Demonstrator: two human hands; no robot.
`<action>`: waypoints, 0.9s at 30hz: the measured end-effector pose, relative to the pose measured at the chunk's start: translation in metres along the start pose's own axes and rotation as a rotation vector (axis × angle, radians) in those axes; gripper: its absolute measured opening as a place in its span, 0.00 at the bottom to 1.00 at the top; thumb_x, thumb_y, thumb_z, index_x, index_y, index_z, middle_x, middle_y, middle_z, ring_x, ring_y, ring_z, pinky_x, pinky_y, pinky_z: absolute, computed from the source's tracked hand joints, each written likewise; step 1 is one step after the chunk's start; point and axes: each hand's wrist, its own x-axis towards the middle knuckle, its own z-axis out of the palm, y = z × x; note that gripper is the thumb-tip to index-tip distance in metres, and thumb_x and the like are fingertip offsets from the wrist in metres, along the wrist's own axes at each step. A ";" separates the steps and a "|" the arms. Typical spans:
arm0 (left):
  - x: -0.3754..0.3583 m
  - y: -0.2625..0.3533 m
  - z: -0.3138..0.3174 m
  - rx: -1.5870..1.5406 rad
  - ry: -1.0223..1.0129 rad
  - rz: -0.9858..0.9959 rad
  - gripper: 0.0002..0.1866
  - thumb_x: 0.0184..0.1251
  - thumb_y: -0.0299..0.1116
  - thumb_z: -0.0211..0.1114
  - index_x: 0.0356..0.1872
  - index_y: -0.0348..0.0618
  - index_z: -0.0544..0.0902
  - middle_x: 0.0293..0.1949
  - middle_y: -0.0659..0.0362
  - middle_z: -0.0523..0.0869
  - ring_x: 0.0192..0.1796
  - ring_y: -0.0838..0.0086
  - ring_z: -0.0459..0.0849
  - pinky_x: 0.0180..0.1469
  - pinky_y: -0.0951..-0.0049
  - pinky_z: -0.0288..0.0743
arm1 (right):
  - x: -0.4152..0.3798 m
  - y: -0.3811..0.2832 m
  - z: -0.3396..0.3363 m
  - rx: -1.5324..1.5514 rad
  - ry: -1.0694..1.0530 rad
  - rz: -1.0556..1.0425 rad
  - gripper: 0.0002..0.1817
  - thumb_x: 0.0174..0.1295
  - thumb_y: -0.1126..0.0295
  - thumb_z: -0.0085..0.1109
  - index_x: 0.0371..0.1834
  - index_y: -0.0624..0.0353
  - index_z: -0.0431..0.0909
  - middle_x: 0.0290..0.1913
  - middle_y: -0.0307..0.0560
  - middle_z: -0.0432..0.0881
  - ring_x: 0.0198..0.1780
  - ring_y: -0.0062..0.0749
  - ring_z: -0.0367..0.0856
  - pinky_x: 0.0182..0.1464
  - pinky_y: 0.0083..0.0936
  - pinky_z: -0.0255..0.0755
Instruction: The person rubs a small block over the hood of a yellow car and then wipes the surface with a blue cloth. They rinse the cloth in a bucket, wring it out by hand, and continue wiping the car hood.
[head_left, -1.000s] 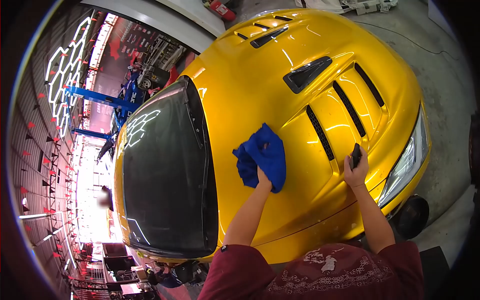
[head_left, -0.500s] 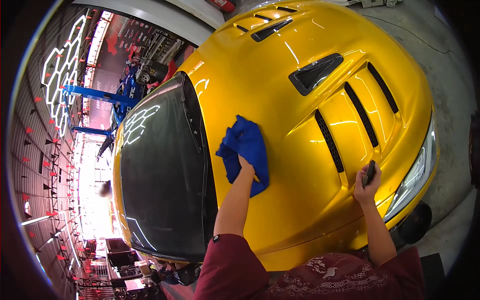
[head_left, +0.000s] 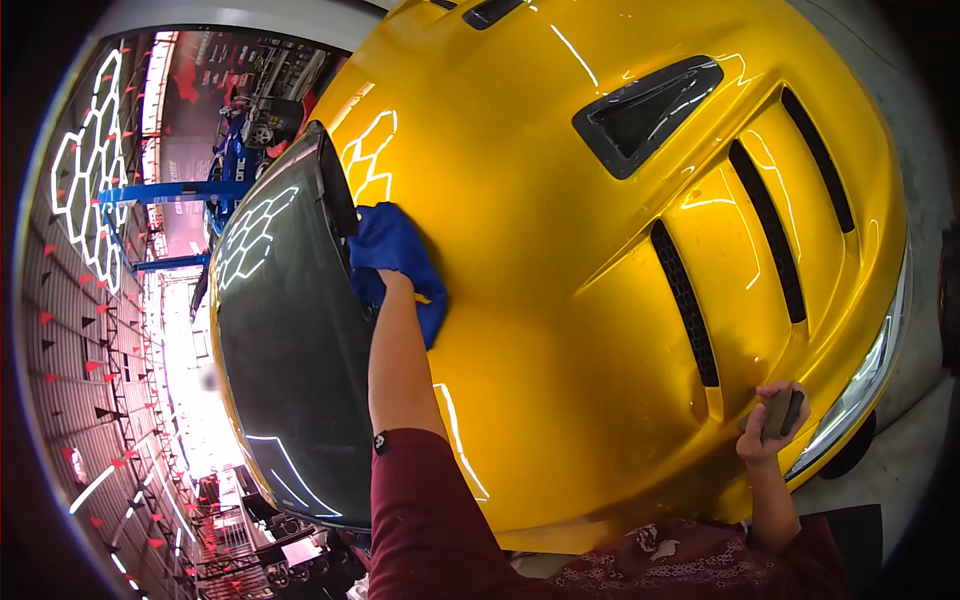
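Note:
My left hand [head_left: 397, 281] is on a blue microfiber cloth [head_left: 392, 240], pressed against the yellow car hood [head_left: 540, 330] close to the windshield's edge. Folds of the cloth hide most of its fingers. Over the front corner of the hood, my right hand [head_left: 762, 432] is closed around a small dark block [head_left: 779, 413], with the palm turned up and apart from the paint. What the block is made of I cannot make out.
Left of the cloth lies the dark windshield [head_left: 295, 350]. A black hood scoop [head_left: 640, 115] and several black vent slots [head_left: 685, 305] break up the hood. The headlight [head_left: 855, 385] is at the right. A blue lift post [head_left: 180, 192] stands in the workshop behind.
My left hand has slid the blue cloth left across the hood to the windshield edge. The right hand has shifted slightly right and down, still holding the block. The view has moved closer.

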 end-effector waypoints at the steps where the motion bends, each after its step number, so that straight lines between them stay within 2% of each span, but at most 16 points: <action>1: 0.007 0.002 -0.003 -0.006 0.000 -0.004 0.16 0.70 0.33 0.64 0.56 0.44 0.83 0.47 0.57 0.84 0.51 0.64 0.84 0.58 0.61 0.77 | 0.002 0.000 0.001 0.009 0.004 0.000 0.35 0.63 0.75 0.56 0.73 0.68 0.54 0.53 0.60 0.74 0.47 0.38 0.76 0.55 0.34 0.73; 3: 0.015 0.010 -0.018 -0.011 0.005 -0.016 0.16 0.69 0.33 0.65 0.56 0.43 0.84 0.47 0.57 0.84 0.52 0.64 0.83 0.58 0.61 0.77 | 0.001 -0.005 0.002 0.024 0.013 -0.001 0.35 0.62 0.75 0.56 0.73 0.68 0.54 0.52 0.60 0.74 0.47 0.38 0.76 0.54 0.34 0.73; 7: 0.020 0.050 -0.086 0.137 0.182 0.048 0.17 0.67 0.32 0.66 0.56 0.42 0.84 0.47 0.58 0.84 0.53 0.64 0.83 0.59 0.61 0.77 | 0.002 -0.004 0.003 0.083 0.012 -0.003 0.36 0.62 0.77 0.56 0.73 0.68 0.54 0.51 0.59 0.75 0.46 0.38 0.77 0.54 0.33 0.74; 10: 0.011 0.087 -0.148 0.433 0.376 0.114 0.17 0.66 0.31 0.67 0.56 0.42 0.84 0.48 0.58 0.83 0.53 0.63 0.82 0.59 0.60 0.76 | 0.005 -0.005 0.008 0.092 0.030 0.019 0.34 0.61 0.80 0.58 0.72 0.68 0.57 0.48 0.56 0.75 0.44 0.38 0.76 0.51 0.33 0.74; 12: -0.001 0.098 -0.173 0.799 0.524 0.149 0.18 0.71 0.34 0.67 0.58 0.39 0.82 0.51 0.58 0.82 0.57 0.65 0.80 0.65 0.64 0.72 | 0.008 -0.003 0.014 0.128 0.069 0.001 0.33 0.61 0.82 0.59 0.70 0.68 0.61 0.46 0.53 0.76 0.43 0.37 0.77 0.49 0.31 0.75; 14: -0.028 0.120 -0.197 0.646 0.491 0.192 0.19 0.73 0.34 0.63 0.62 0.40 0.78 0.55 0.58 0.79 0.61 0.65 0.76 0.68 0.65 0.68 | 0.017 -0.008 0.014 0.116 0.069 -0.016 0.31 0.61 0.82 0.60 0.69 0.69 0.62 0.45 0.52 0.76 0.42 0.35 0.77 0.48 0.31 0.76; 17: -0.088 0.143 -0.211 0.134 0.309 0.309 0.22 0.76 0.34 0.58 0.67 0.41 0.71 0.62 0.58 0.73 0.67 0.66 0.71 0.72 0.65 0.61 | 0.025 -0.021 0.015 0.097 0.101 -0.012 0.27 0.62 0.80 0.62 0.65 0.70 0.67 0.42 0.50 0.77 0.39 0.32 0.78 0.46 0.28 0.76; 19: -0.130 0.147 -0.208 -0.075 0.196 0.344 0.24 0.78 0.35 0.54 0.71 0.41 0.66 0.66 0.58 0.69 0.70 0.66 0.67 0.75 0.66 0.57 | 0.025 -0.024 0.014 0.077 0.089 0.005 0.26 0.63 0.79 0.63 0.64 0.70 0.68 0.42 0.50 0.77 0.38 0.32 0.78 0.45 0.27 0.76; 24: -0.212 0.127 -0.188 -0.260 0.023 0.334 0.28 0.84 0.35 0.45 0.80 0.43 0.55 0.78 0.58 0.60 0.80 0.66 0.57 0.82 0.67 0.46 | 0.026 -0.024 0.013 0.072 0.070 0.090 0.26 0.64 0.75 0.65 0.63 0.72 0.70 0.42 0.51 0.78 0.38 0.35 0.79 0.44 0.28 0.77; 27: -0.245 0.108 -0.176 -0.337 -0.069 0.308 0.30 0.86 0.35 0.41 0.84 0.44 0.51 0.82 0.58 0.56 0.84 0.66 0.53 0.85 0.67 0.42 | 0.023 -0.010 0.015 0.002 0.091 -0.001 0.27 0.63 0.74 0.66 0.64 0.72 0.69 0.42 0.53 0.79 0.39 0.38 0.80 0.45 0.30 0.77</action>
